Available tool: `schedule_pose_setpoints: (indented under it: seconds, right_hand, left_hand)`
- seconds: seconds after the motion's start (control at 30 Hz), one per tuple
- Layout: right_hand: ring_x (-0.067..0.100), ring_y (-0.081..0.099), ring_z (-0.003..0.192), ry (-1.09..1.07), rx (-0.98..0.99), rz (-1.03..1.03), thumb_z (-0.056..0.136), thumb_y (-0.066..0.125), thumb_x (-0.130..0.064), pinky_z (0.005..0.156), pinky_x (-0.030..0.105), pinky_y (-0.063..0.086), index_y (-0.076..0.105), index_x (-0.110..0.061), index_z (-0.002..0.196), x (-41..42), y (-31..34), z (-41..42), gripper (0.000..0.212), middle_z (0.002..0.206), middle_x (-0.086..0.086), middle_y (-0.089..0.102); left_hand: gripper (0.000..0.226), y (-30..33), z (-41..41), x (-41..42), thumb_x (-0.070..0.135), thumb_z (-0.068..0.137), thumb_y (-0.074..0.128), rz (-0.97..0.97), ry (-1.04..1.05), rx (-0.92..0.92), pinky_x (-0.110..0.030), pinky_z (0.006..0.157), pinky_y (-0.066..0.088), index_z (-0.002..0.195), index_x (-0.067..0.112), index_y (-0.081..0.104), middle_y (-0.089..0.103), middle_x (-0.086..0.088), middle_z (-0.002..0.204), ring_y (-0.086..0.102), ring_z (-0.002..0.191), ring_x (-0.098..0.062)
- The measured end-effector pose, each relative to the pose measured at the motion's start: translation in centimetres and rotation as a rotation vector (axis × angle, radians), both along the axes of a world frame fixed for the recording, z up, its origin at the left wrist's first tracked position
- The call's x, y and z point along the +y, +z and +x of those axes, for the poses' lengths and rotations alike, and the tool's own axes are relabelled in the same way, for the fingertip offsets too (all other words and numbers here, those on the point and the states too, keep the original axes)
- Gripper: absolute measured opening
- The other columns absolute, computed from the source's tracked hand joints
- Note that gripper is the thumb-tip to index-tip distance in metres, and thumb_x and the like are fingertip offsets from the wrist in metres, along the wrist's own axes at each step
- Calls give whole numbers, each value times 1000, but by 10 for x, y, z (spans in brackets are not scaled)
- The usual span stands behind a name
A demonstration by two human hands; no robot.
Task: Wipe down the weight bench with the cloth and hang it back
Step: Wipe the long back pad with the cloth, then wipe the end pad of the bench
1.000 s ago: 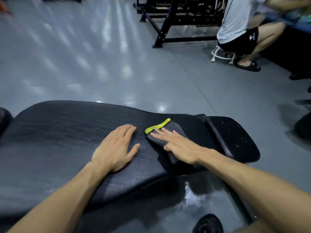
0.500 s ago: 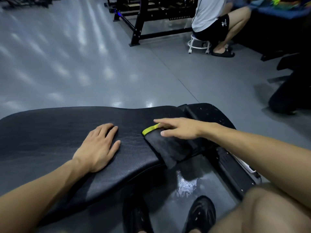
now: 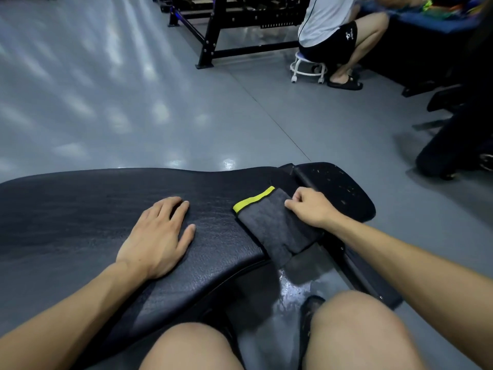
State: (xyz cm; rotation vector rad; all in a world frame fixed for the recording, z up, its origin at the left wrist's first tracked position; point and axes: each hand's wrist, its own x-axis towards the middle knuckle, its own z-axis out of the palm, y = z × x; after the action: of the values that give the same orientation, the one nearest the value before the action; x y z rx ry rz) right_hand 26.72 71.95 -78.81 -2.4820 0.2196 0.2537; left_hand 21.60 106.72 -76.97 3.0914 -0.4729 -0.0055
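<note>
bench [image 3: 80, 209] – black pad | on it: cloth [image 3: 272, 228], left hand [image 3: 157, 236] flat

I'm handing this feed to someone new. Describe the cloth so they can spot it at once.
Find the long black weight bench across the lower frame. At its right end, where the pad meets a smaller black seat pad, lies the cloth, folded and draping over the near edge, with the right hand gripping it. It is dark grey with a bright yellow-green band, the only colour on the bench.

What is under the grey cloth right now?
The cloth lies over the end of the bench pad and hangs off its near edge. The right hand grips its far side. The pad surface beneath it is covered.
</note>
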Motion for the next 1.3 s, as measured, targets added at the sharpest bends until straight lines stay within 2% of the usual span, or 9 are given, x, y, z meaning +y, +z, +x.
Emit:
schedule_pose_setpoints:
  seconds: [0.23,0.4,0.6,0.73,0.83,0.93,1.07,1.2,1.3]
  right_hand:
    - [21,60,108,-22,110,16,87,68,-58,85,35,49,54,-17,121,-5,-8,-3,55,116,2,64]
    - [17,50,120,352,-349,-6,78,59,-79,103,44,46,52,-30,131,5,-2,-34,72,128,-6,52]
    - [10,-9,157,816,-304,-254,68,71,-79,127,33,-6,3,-34,163,-17,-34,-65,125,171,-10,-4]
    - [12,16,156,661,-442,-138,78,67,-27,127,36,11,30,-30,159,-6,-44,-66,90,168,-10,22]
    - [6,57,129,304,-329,391,92,62,-49,109,29,41,64,-26,134,-12,-36,-68,48,135,-7,67]
    - [23,74,102,-142,-252,803,87,61,-68,91,40,54,76,-15,103,-43,-27,-74,57,99,11,79]
    - [31,70,115,-600,-340,1297,86,70,-51,98,44,56,74,-10,120,-108,-21,-87,53,119,16,74]
    - [24,62,51,-794,-491,881,83,60,-68,52,26,49,79,-10,72,-167,-11,-90,62,60,12,70]
    - [18,63,70,-779,-397,544,80,51,-74,61,30,47,71,-3,107,-173,-26,-71,78,83,6,75]
  left_hand:
    - [73,2,0,-3,57,98,20,17,11,8,-42,118,32,151,13,43,44,-7,153,38,144,-27]
    - [76,13,2,-13,55,93,18,80,-16,22,-45,113,39,144,9,53,53,-11,145,48,137,-32]
    - [40,20,21,-49,29,96,51,31,-119,23,-42,108,40,135,18,56,53,0,142,49,130,-28]
    - [41,14,28,-81,25,95,56,-18,-179,59,-41,105,42,135,17,56,53,1,141,50,127,-27]
    - [42,10,34,-94,25,93,58,-49,-196,65,-41,104,43,135,18,53,52,1,141,50,126,-27]
    - [46,7,44,-108,26,94,58,-72,-213,63,-42,105,43,138,17,52,52,0,142,50,127,-27]
    - [42,-1,63,-135,34,98,54,-97,-270,63,-41,107,42,137,19,53,52,2,143,49,129,-24]
    - [44,-13,85,-160,42,101,49,-96,-306,77,-41,110,39,138,18,54,52,1,146,46,135,-25]
    - [52,-23,92,-170,49,101,36,-60,-311,81,-41,113,36,139,19,55,52,2,147,43,138,-24]
